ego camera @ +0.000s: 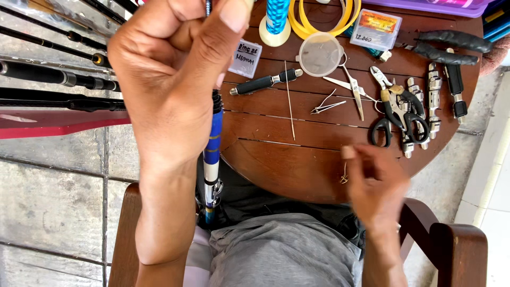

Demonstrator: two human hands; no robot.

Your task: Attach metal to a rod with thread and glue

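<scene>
Left hand fisted tight round blue-white rod. Right hand (blurred, 4 o'clock) pinching small metal ring. Risk: ring slips from pinch, drops off round wooden table edge into lap.

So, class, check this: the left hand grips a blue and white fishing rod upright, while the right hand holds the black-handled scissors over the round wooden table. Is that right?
Not quite. The head view shows the black-handled scissors lying on the round wooden table, untouched. The right hand pinches a small metal ring instead. The left hand does grip the blue and white fishing rod upright.
</scene>
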